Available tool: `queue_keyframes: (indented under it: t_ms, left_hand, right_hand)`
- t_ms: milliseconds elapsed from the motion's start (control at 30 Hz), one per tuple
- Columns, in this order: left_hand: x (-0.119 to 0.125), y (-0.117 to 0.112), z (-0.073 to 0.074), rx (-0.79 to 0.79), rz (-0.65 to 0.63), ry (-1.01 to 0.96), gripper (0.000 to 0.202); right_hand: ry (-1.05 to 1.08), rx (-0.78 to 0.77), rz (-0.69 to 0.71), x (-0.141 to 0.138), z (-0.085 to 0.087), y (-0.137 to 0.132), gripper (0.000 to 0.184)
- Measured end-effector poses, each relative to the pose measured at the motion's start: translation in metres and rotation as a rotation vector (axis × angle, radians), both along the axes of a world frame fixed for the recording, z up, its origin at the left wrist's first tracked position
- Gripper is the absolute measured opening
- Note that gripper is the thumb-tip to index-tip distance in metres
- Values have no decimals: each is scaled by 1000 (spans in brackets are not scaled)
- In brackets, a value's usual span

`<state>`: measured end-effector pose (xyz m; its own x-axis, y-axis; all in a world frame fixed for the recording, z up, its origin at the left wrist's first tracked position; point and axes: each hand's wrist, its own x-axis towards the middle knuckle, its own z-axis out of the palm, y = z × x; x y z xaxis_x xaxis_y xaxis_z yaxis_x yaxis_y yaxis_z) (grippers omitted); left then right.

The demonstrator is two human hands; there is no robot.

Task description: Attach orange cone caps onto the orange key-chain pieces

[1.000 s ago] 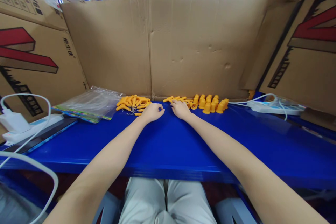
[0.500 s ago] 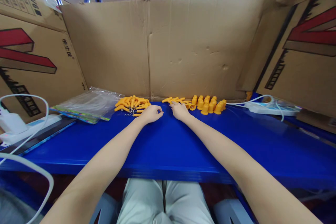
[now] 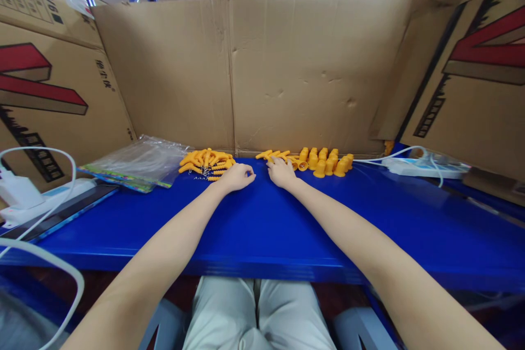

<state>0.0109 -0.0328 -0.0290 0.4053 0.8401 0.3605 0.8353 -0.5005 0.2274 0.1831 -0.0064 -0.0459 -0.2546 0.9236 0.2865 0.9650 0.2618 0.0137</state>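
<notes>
My left hand (image 3: 238, 178) rests on the blue table beside a pile of yellow plastic pieces (image 3: 205, 158), its fingers curled and thumb bent into a small loop. Whatever it may hold is hidden. Small metal spiral parts (image 3: 205, 171) lie at the front of that pile. My right hand (image 3: 283, 173) reaches with fingers apart to a row of yellow branched pieces (image 3: 274, 153), touching or just over their near side. Right of its fingers, a yellow bell-shaped cup (image 3: 302, 165) lies with its mouth toward me. Several more yellow cups (image 3: 324, 163) stand in rows beyond it.
Clear plastic bags (image 3: 139, 158) with colourful edges lie at left, near a white power strip (image 3: 49, 197) and cables. Another power strip (image 3: 426, 167) lies at right. A cardboard panel (image 3: 303, 76) walls the back of the blue table (image 3: 262, 235); boxes flank both sides.
The branched pieces by my right hand have shifted slightly to the right, and the lying cup a little too. My right fingers have spread a bit. The left hand stays put.
</notes>
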Motion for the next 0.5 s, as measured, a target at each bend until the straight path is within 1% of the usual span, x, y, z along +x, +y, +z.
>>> queue_keyframes:
  t_ms: [100,200,267,333,400,500]
  left_hand:
    - [0,-1,1,-6,-4,11,23]
    - [1,-2,2,-9,-8,15,24]
    - [1,-2,1,-7,-14,8,23]
    - [1,-1,1,-7,-21,5,23]
    - [1,-2,2,-11,-19,16,24]
    - [2,-2,2,-19,-7,34,25]
  right_hand:
    - [-4,2,3,2,-1,0,47]
    - [-67,72,22,2,1,-1,49]
    - [-132,139,45,3,7,-2,49]
    - [-159,184,29,5,17,-4,45]
    - [-128,203,-57,10,30,-7,41]
    - [-70,194,-255,26,46,-8,37]
